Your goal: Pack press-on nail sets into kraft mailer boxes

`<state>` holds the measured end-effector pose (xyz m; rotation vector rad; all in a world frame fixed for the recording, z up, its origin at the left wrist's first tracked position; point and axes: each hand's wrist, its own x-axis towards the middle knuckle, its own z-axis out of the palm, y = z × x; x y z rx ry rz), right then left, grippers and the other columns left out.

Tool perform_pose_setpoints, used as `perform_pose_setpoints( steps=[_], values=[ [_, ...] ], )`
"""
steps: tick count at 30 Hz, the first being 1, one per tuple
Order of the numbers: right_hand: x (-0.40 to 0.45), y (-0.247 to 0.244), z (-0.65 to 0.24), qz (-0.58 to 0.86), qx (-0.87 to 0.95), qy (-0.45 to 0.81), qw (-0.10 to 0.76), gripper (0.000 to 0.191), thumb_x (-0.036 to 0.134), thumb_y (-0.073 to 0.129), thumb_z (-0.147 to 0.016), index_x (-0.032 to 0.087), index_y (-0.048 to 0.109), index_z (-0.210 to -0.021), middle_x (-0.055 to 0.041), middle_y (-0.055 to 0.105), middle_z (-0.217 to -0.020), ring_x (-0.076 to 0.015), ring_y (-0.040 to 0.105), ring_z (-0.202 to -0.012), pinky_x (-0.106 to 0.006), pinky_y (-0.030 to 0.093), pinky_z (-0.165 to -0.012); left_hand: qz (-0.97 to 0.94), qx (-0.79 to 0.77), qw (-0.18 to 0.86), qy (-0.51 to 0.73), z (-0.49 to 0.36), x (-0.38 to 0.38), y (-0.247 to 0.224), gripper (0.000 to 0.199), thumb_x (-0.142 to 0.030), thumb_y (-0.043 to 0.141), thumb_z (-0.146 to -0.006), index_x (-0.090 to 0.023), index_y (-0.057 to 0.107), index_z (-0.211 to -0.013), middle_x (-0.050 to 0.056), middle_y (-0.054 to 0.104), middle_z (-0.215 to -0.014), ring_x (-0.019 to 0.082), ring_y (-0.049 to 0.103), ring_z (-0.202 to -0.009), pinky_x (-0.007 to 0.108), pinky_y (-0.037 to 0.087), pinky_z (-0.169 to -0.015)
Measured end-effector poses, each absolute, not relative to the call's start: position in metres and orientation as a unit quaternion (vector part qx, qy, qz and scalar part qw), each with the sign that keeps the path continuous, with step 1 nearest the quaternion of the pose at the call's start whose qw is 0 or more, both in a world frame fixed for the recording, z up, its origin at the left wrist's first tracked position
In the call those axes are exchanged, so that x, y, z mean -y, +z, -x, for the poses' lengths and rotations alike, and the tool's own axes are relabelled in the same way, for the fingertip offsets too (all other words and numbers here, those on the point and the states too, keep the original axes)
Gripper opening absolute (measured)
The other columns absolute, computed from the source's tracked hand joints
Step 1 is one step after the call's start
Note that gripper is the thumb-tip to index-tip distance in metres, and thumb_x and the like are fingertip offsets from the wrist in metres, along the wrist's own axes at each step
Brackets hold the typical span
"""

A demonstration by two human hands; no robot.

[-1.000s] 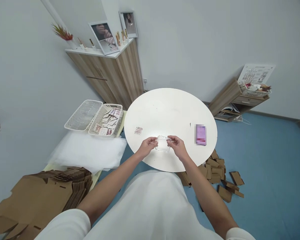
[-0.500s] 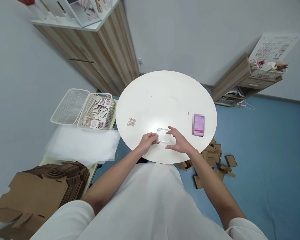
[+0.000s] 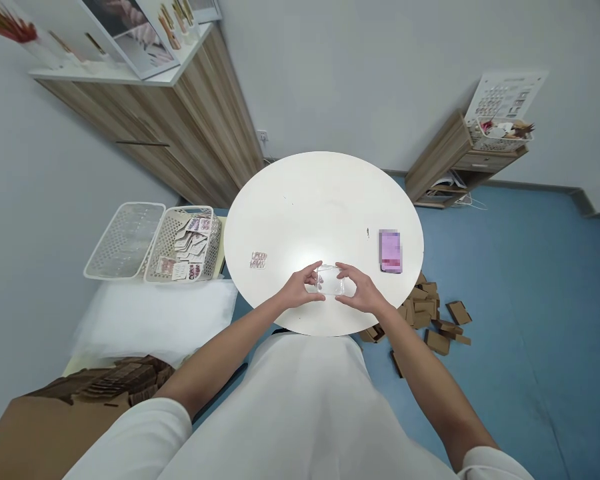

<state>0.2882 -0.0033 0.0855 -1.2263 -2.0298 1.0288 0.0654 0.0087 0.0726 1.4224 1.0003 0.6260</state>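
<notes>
Nearest you, at your lower left, lies brown folded cardboard (image 3: 55, 427). In front of your body, your left hand (image 3: 296, 289) and right hand (image 3: 364, 292) hold a small clear plastic case (image 3: 331, 282) between them, over the near part of the white round table (image 3: 325, 200). Each hand is curved wide, fingertips at the case's far edge and thumb by its near edge, the left at its left end and the right at its right end. The case lies directly between your palms, neither hand clearly nearer; its outline is so faint and squeezed that you can't be sure which way its long axis runs. Farther out on the table, a small sheet of reddish pieces (image 3: 259, 260) lies to the left, and a purple rectangular packet (image 3: 391, 251) to the right, with a tiny dark bit (image 3: 368, 233) just beyond it. Off to the left, a white perforated basket of small printed cards (image 3: 213, 248) stands beside the table; beyond everything rises a wood-grain cabinet (image 3: 220, 120).
</notes>
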Motion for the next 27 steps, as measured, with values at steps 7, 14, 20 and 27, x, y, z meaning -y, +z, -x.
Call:
perform_pose_setpoints(
  steps=[7, 14, 20, 27],
  values=[
    [0.002, 0.086, -0.287, 0.466, 0.745, 0.38, 0.29, 0.042, 0.027, 0.069, -0.057, 0.023, 0.052, -0.095, -0.0092, 0.048, -0.126, -0.0244, 0.045, -0.116, -0.041, 0.039, -0.092, -0.586, -0.407, 0.637, 0.292, -0.072, -0.007, 0.07, 0.08, -0.023, 0.074, -0.058, -0.026, 0.035, -0.128, 0.001, 0.049, -0.09, 0.011, 0.054, -0.075, 0.031, 0.046, -0.075],
    [0.003, 0.086, -0.286, 0.467, 0.701, 0.451, 0.295, 0.04, 0.03, 0.071, -0.055, 0.022, 0.054, -0.09, -0.0107, 0.051, -0.123, -0.0253, 0.048, -0.113, -0.041, 0.041, -0.089, -0.552, -0.402, 0.664, 0.304, -0.074, 0.002, 0.067, 0.08, -0.023, 0.073, -0.059, -0.025, 0.033, -0.128, 0.004, 0.051, -0.095, 0.015, 0.056, -0.083, 0.034, 0.045, -0.076],
    [0.0, 0.084, -0.283, 0.439, 0.629, 0.55, 0.329, 0.043, 0.031, 0.072, -0.055, 0.022, 0.05, -0.091, -0.0105, 0.052, -0.12, -0.021, 0.049, -0.112, -0.037, 0.04, -0.094, -0.519, -0.411, 0.683, 0.309, -0.072, 0.007, 0.07, 0.081, -0.02, 0.073, -0.059, -0.026, 0.033, -0.129, 0.006, 0.05, -0.101, 0.015, 0.056, -0.084, 0.033, 0.046, -0.076],
    [-0.004, 0.085, -0.286, 0.439, 0.652, 0.53, 0.319, 0.042, 0.028, 0.073, -0.054, 0.021, 0.052, -0.09, -0.0104, 0.051, -0.121, -0.0214, 0.048, -0.112, -0.038, 0.039, -0.094, -0.439, -0.423, 0.725, 0.32, -0.068, 0.011, 0.074, 0.079, -0.02, 0.068, -0.064, -0.028, 0.029, -0.133, 0.004, 0.053, -0.098, 0.012, 0.055, -0.083, 0.031, 0.044, -0.075]
  ],
)
